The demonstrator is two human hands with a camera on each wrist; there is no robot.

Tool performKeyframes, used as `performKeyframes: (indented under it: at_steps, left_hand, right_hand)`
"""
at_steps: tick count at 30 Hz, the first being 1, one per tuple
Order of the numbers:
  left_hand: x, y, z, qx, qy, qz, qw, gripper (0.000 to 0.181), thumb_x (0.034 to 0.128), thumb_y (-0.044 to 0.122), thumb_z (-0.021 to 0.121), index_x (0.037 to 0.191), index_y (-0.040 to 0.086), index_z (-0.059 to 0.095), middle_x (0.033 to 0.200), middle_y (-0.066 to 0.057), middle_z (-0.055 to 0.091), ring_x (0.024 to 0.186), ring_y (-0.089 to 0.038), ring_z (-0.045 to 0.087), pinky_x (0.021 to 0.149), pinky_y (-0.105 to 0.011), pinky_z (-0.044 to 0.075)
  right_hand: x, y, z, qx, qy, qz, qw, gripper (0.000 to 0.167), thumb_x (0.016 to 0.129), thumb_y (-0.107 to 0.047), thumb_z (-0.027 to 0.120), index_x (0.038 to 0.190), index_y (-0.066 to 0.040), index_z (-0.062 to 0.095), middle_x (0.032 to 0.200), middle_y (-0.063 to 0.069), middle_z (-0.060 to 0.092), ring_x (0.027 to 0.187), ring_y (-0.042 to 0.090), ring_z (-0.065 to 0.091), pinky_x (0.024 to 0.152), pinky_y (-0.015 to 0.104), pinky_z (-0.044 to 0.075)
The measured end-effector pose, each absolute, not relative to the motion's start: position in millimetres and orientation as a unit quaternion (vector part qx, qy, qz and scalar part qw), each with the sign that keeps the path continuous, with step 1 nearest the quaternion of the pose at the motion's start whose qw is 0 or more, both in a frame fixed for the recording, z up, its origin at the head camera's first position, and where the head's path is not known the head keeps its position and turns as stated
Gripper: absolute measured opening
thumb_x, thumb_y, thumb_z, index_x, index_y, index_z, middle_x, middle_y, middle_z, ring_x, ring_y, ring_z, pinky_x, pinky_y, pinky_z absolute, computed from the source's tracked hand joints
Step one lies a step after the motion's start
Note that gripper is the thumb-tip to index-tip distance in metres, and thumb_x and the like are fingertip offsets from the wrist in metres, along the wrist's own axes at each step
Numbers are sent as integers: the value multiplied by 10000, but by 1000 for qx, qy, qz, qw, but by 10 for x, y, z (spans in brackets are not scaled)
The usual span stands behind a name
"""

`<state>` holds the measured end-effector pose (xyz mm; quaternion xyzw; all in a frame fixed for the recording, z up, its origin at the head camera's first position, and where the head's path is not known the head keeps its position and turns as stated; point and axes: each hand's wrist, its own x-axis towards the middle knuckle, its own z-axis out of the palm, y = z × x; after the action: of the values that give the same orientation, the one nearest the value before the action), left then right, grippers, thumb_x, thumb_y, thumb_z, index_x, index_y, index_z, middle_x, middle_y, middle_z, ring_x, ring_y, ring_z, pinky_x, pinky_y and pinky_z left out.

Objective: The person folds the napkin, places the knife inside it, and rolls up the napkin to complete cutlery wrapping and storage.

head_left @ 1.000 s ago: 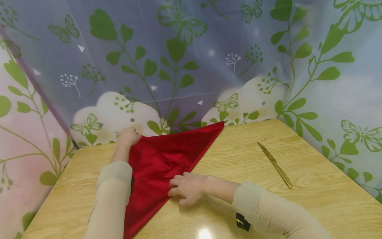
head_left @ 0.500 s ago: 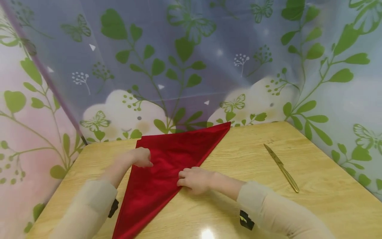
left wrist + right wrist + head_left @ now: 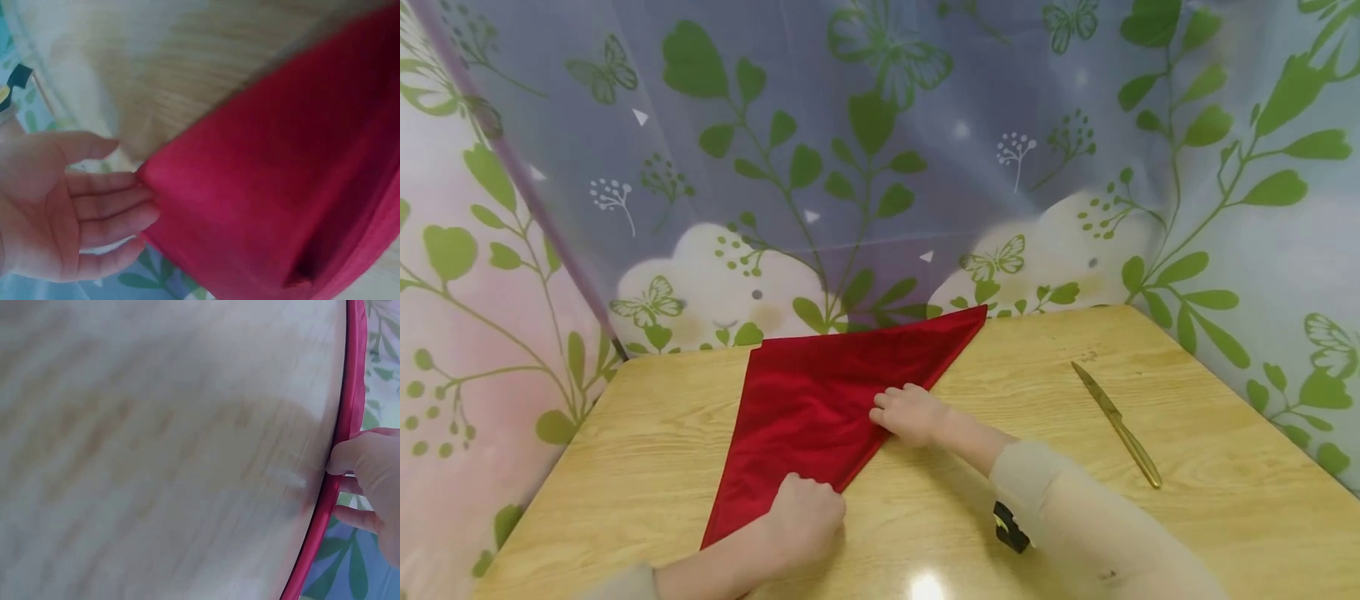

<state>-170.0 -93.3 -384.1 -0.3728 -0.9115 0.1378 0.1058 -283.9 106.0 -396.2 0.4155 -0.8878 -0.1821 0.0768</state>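
A red cloth [image 3: 801, 400], folded into a rough triangle, lies on the wooden table with its long slanting edge facing right. My left hand [image 3: 805, 518] is at its near end and hides that corner. In the left wrist view, the left hand's [image 3: 56, 206] fingers are nearly straight, their tips touching the cloth's [image 3: 250, 175] edge, with the thumb held apart. Halfway along the slanting edge, my right hand [image 3: 913, 417] has its fingers over the cloth. The right wrist view has the right hand [image 3: 378, 487] pinching the cloth's rim [image 3: 355, 381], thumb against it.
A gold-coloured knife [image 3: 1116, 425] lies on the right part of the table [image 3: 1000, 392], blade pointing away. Behind and beside the table hangs a curtain [image 3: 760, 167] printed with leaves and butterflies. A black device [image 3: 1011, 527] is strapped below the right wrist.
My left hand has let go of the cloth's far left corner and come across to its near end. My right hand has moved a little farther up the slanting edge.
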Motion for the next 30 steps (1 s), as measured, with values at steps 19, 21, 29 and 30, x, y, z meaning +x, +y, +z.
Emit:
performKeyframes:
  at_steps: [19,21,29,30]
  left_hand:
    - [-1686,-987,-3942,-255,-936,194,146,211,661,72,650,526,151,509,514,-3,481,495,-189,458,476,-375,319]
    - [-1677,-995,-3936,-245,-939,197,141,203,668,70,642,531,149,515,520,-6,487,502,-187,452,483,-380,320]
    - [-1638,-1087,-3877,-232,-944,215,94,235,704,78,649,532,174,520,511,21,478,481,-159,480,483,-343,314]
    - [-1632,-1103,-3865,-232,-944,217,90,232,703,78,654,537,174,523,515,22,479,483,-157,485,485,-341,314]
  right_hand:
    - [-3162,1321,-3975,311,-914,-219,144,106,787,-98,664,710,-171,656,756,-2,583,733,204,553,611,321,444]
    - [-3179,1352,-3979,311,-911,-226,150,149,785,-77,659,673,-174,650,726,-2,579,710,201,551,594,314,442]
    - [-3153,1381,-3953,354,-889,-237,167,153,783,-83,648,667,-182,656,706,-9,569,692,190,547,564,297,443]
    - [-3140,1379,-3948,358,-887,-240,165,148,782,-88,647,669,-183,656,709,-12,570,695,186,547,562,295,442]
